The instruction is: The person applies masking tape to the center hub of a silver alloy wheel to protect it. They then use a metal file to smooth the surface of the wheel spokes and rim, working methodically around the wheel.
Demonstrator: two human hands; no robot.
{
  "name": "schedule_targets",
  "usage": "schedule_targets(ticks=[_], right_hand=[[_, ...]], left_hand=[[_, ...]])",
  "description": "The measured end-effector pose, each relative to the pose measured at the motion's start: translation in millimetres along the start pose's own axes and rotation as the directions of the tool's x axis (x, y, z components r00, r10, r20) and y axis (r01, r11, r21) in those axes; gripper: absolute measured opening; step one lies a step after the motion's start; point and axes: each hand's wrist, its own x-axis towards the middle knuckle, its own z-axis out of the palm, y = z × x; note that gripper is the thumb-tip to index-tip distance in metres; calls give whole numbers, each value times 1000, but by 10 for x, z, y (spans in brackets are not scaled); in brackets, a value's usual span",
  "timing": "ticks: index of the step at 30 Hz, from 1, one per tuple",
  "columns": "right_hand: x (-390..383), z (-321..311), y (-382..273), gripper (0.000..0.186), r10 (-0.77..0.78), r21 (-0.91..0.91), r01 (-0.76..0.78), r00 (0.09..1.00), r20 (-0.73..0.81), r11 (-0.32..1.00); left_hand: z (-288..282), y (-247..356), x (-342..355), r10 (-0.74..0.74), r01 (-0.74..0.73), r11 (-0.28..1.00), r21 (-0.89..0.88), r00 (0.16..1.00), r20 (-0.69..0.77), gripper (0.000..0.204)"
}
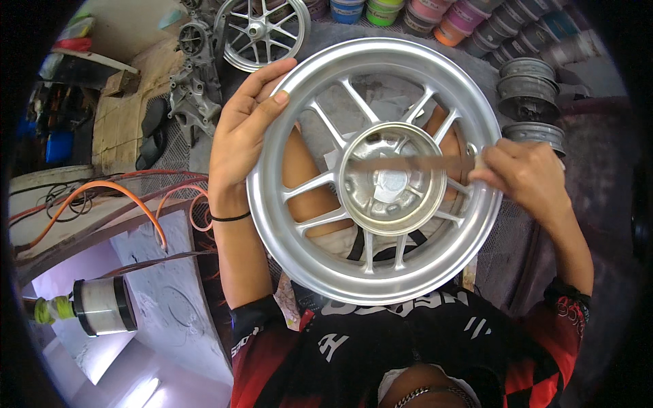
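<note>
A silver spoked motorcycle wheel rim (284,204) stands in front of my torso, its hub (391,180) facing up toward me. My left hand (248,112) grips the rim's upper left edge, thumb on the near face and fingers behind. A long, flat, brownish strip (408,163), perhaps a file, lies across the hub opening and is smeared by motion. Its right end is in my right hand (520,173), closed beside the rim's right side. Whether the strip touches the hub's edge I cannot tell. My bare legs show between the spokes.
Another spoked wheel (265,30) and grey metal engine castings (194,81) lie beyond on the left. Colourful tubs (384,10) line the back. Stacked metal rims (530,88) stand at right. An orange hose (129,194) and a black sandal (153,129) are at left.
</note>
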Motion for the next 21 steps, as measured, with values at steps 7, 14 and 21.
schedule_targets(ticks=[7,14,21], right_hand=[[-94,-9,-3,35,-27,37,23,995,92,999],[-218,-185,71,38,55,124,-65,995,85,990],[-95,-43,-19,40,135,49,-137,990,29,989]], left_hand=[[-12,14,8,7,-7,1000,5,1000,-8,44],[4,32,-47,5,-4,1000,30,1000,-26,44],[-24,18,9,-11,11,999,-39,1000,-2,45]])
